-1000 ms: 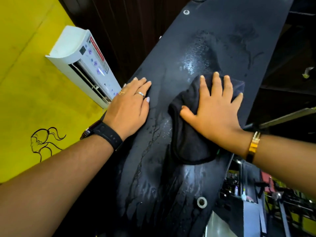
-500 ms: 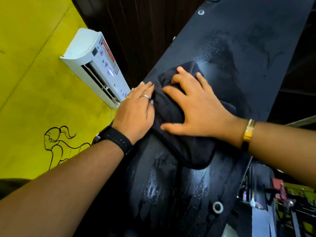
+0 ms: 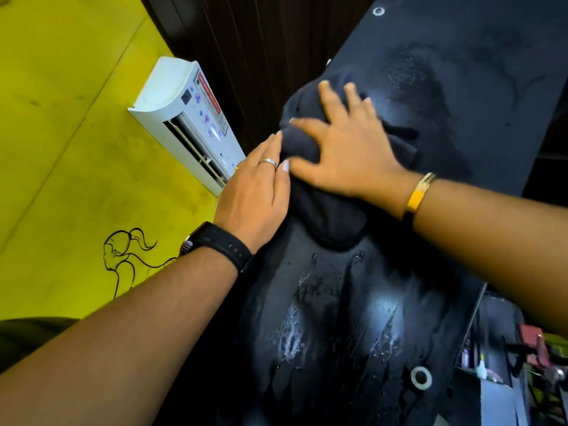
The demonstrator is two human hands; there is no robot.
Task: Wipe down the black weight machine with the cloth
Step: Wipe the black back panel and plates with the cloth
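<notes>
Right hand (image 3: 347,155) presses cloth (image 3: 325,207), fingers spread.

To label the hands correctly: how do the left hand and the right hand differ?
The left hand lies on the machine beside the cloth; the right hand presses on the cloth. The left wrist bears a black watch, the right a gold bangle. Both are open.

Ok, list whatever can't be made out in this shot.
Head view only:
- cloth: its middle is hidden under the right hand.
- black weight machine: cut off by the top and bottom edges; whole shape unknown.
- Panel under the left hand: covered, wet or dry unclear.
- air conditioner: label print too small to read.
- Lower-right clutter: blurred, not identifiable.
</notes>
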